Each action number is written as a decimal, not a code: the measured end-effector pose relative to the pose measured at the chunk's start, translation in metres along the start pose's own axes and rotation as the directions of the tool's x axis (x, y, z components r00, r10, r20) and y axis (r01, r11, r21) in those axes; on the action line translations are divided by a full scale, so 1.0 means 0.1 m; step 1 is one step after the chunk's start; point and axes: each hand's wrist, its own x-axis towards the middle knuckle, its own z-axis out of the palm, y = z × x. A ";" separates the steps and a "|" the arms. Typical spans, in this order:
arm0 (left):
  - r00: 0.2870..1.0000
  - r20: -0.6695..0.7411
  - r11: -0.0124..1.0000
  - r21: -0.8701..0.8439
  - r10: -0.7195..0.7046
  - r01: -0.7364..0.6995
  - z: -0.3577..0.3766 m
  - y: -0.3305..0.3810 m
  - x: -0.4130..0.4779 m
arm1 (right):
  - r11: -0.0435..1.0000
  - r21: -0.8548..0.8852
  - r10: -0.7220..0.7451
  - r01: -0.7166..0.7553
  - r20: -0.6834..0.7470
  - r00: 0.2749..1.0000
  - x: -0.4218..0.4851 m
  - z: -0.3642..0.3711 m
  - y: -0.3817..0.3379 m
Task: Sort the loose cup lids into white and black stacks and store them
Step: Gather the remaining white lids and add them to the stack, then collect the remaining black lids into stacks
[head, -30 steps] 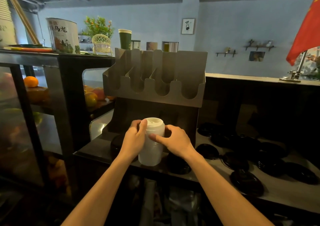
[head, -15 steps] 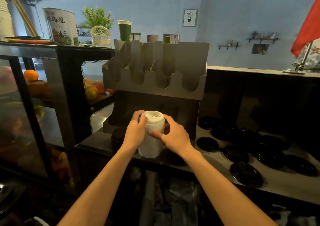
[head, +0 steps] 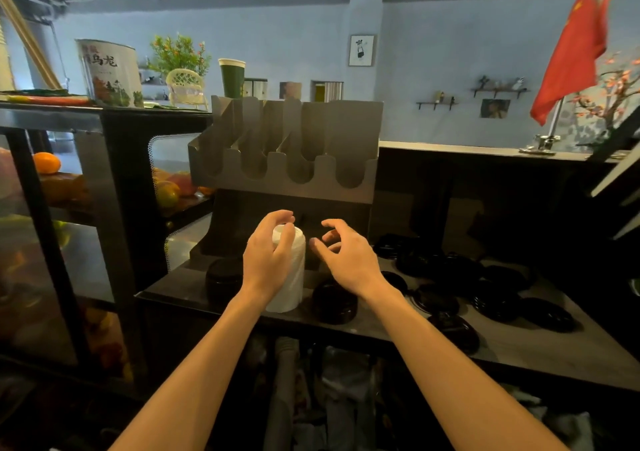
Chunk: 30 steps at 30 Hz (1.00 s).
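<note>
- Change: right hand point(head: 346, 255) has come off the white stack point(head: 291, 277). A second ago both hands clasped it.
- Right hand now: just beside the stack, not touching, fingers loosely spread, holding nothing.
- Left hand point(head: 268, 255): fingers and thumb curled round the stack's upper half. Can't tell how firm the grip is.
- Stack location: front of the counter point(head: 519, 346), below the rack point(head: 284, 180), between two short black stacks point(head: 334, 300). Base looks to be on the counter.
- Orientation: long axis near vertical, top lid facing up towards the rack slots.
- Read: white stack looks squared up and one-handed, so probably ready to lift into a slot. Rack slots look empty.
- Remaining: black lids point(head: 495, 298) lie loose to the right, unsorted.
</note>
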 end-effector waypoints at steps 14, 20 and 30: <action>0.925 0.366 0.982 -0.187 0.106 -0.038 1.34 0.42 -0.81 | 0.980 -0.093 0.157 -0.178 -0.196 0.968 -0.89 -1.10 1.08; 0.865 0.501 0.996 -0.084 0.016 0.030 1.78 0.31 -1.04 | 0.903 -0.339 0.302 -0.265 0.060 0.951 -1.32 -1.34 1.58; 0.781 0.597 0.977 0.021 -0.184 0.213 1.95 0.30 -0.98 | 0.952 -0.186 0.233 -0.242 -0.068 0.970 -1.27 -1.22 1.76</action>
